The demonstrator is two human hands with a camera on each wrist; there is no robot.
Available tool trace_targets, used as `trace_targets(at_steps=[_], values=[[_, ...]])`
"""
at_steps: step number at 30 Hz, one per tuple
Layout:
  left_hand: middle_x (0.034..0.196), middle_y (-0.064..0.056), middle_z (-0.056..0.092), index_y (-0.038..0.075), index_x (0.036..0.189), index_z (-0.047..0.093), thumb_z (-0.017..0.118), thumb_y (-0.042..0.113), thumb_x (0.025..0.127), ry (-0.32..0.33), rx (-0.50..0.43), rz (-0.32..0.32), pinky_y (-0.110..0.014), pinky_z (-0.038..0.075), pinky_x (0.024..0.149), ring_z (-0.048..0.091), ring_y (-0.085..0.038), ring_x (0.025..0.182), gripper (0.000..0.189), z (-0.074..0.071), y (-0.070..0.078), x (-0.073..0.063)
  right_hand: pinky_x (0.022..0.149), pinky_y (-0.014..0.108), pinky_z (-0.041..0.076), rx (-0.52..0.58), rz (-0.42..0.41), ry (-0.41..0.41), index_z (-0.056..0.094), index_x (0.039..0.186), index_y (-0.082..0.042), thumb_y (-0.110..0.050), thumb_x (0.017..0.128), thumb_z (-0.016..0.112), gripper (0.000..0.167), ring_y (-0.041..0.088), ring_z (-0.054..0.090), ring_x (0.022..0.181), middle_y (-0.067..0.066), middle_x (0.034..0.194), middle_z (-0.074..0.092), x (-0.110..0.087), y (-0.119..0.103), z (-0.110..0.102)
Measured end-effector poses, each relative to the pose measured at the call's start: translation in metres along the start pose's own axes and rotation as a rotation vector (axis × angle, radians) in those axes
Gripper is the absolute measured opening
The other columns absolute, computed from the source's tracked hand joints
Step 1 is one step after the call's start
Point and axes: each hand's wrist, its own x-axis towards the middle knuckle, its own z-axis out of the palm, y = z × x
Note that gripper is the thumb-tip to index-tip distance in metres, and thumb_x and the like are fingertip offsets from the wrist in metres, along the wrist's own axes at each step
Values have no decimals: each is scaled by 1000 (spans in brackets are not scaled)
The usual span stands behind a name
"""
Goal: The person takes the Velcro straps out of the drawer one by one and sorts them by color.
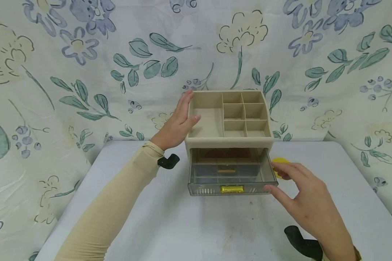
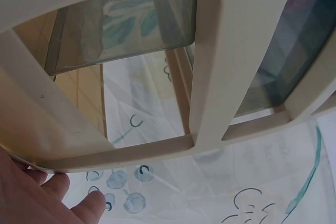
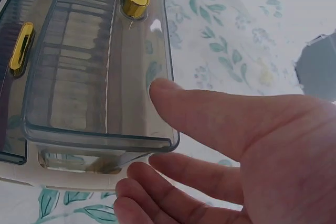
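Cream organizer [image 1: 228, 142] between our hands, smoky drawer [image 1: 212, 188] standing out

Our left hand [image 1: 179, 127] lies along the organizer's left side, fingers extended, thumb apart over the top's left rim. Our right hand [image 1: 310, 197] has thumb and fingers apart: the thumb rests at the drawer's front near its right corner, the fingers beside its side wall; we cannot tell whether they touch it. Midway along that front sits a gold handle [image 1: 232, 189]. Open compartments [image 1: 233, 110] divide the organizer's top. Behind our right fingers we see part of a yellow thing [image 1: 280, 160]. Everything stands on a white table [image 1: 150, 217], before floral cloth [image 1: 196, 25].
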Motion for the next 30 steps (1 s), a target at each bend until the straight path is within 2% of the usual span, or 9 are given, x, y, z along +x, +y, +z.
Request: trace_targets(at_steps=[4, 11, 14, 15, 18, 20, 22, 27, 30], values=[[167, -14, 2, 1, 159, 9, 43, 24, 106, 0, 5, 2, -47, 8, 123, -1, -19, 154, 67, 0, -1, 0, 74, 38, 54, -2, 18, 1, 68, 123, -8, -13, 74, 90, 54, 18, 63, 92, 2, 107, 69, 0, -1, 1], [168, -13, 2, 3, 160, 9, 43, 25, 106, 2, 6, -5, -48, 8, 122, -2, -18, 154, 67, 0, -3, 0, 74, 45, 55, -3, 40, 4, 69, 122, -6, -11, 74, 90, 53, 21, 64, 92, 4, 106, 69, 0, -2, 2], [168, -12, 3, 3, 160, 9, 43, 26, 106, 3, 2, -5, -48, 8, 122, -1, -18, 154, 68, 0, -4, 0, 76, 46, 56, 0, 28, 34, 70, 120, -6, -9, 73, 90, 52, 23, 65, 94, 6, 109, 68, 0, -3, 4], [168, -12, 3, 3, 160, 9, 43, 26, 106, 4, 1, -4, -48, 8, 122, -1, -18, 154, 68, 0, -4, 0, 76, 44, 55, 0, 14, 49, 70, 119, -7, -8, 72, 90, 51, 23, 65, 95, 6, 110, 68, 0, -3, 4], [168, -12, 3, 3, 160, 9, 43, 26, 106, 5, 0, -5, -48, 8, 122, -1, -18, 154, 68, 1, -3, 0, 83, 26, 52, 4, -61, 101, 73, 114, -7, -2, 69, 90, 48, 23, 63, 99, 6, 109, 66, 1, -3, 7], [168, -12, 3, 3, 160, 9, 43, 27, 106, 6, -1, -7, -48, 8, 122, -1, -18, 154, 68, 1, -3, 0, 87, 13, 45, 19, -123, 136, 74, 109, -7, 3, 66, 89, 47, 23, 62, 101, 5, 107, 65, 0, -2, 9], [168, -12, 3, 3, 160, 9, 43, 27, 106, 8, -2, -11, -48, 8, 122, -1, -18, 154, 68, 1, -3, 1, 89, 7, 39, 35, -188, 174, 76, 104, -8, 8, 64, 88, 45, 23, 60, 101, 6, 104, 64, 1, -2, 12], [168, -12, 2, 3, 160, 9, 43, 26, 106, 6, -3, -14, -49, 8, 122, -1, -18, 154, 68, 1, -3, 1, 78, 19, 44, 61, -310, 250, 77, 94, -10, 17, 57, 85, 46, 22, 58, 93, 5, 97, 65, 1, -6, 22], [168, -12, 2, 3, 160, 9, 43, 26, 106, 5, -4, -11, -49, 9, 122, -1, -18, 154, 68, 1, -3, 1, 75, 23, 45, 90, -341, 245, 77, 93, -9, 15, 60, 84, 41, 21, 56, 89, 2, 94, 65, 1, -10, 27]])
